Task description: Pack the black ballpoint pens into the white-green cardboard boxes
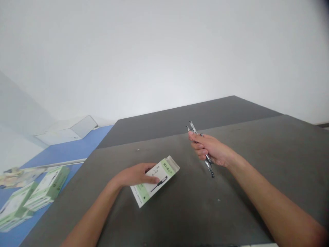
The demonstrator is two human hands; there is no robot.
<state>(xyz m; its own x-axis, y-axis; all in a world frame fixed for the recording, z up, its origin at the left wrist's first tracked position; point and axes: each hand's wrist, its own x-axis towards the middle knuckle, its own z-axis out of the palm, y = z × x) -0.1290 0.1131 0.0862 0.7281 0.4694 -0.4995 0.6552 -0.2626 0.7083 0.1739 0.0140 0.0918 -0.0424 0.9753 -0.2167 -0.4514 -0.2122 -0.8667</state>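
Note:
My left hand point(140, 175) grips a small white and green cardboard box point(156, 183), thumb on its printed front and the other fingers behind. The box is tilted, with its upper right end open. To the right, my right hand point(205, 147) is closed around several thin wrapped sticks point(209, 168) in clear, dark-marked packaging. Their ends stick out above and below my fingers, and what exactly is inside the wrappers is too small to tell. A gap separates the sticks from the box. Both hands are above the dark grey table point(185, 212).
On a blue surface point(95, 137) at the left stand stacked white and green boxes point(47, 188). Near them lie some flat beige packets point(20, 176). Further back is an open white carton point(69, 132). A pale wall point(164, 51) rises behind the table.

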